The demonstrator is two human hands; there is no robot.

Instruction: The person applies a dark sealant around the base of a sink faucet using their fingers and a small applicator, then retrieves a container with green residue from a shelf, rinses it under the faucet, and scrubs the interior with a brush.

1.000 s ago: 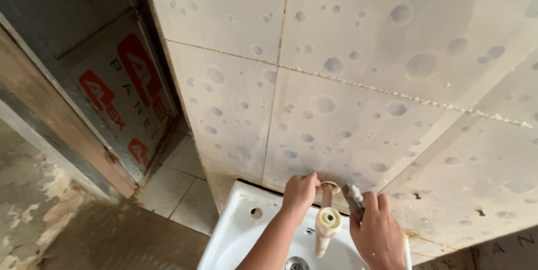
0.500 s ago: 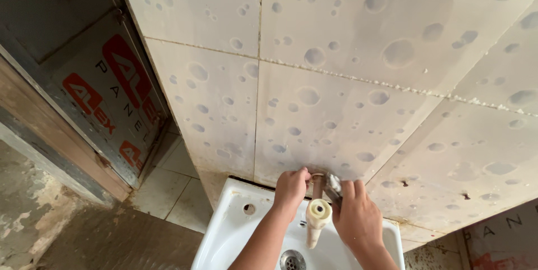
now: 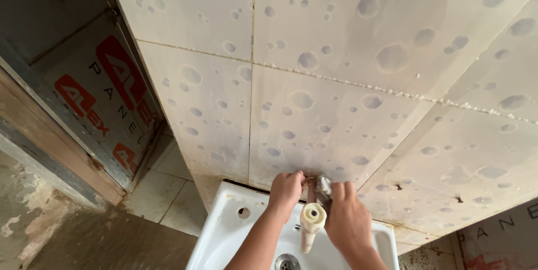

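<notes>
A white basin is sitting against the spotted tiled wall, its rim meeting the lowest tiles. A small round hole is showing in its back ledge, and a metal drain is lying in the bowl. A cream tap is projecting from the wall over the bowl. Below, the floor is carrying pale tiles beside rough, stained concrete.
</notes>
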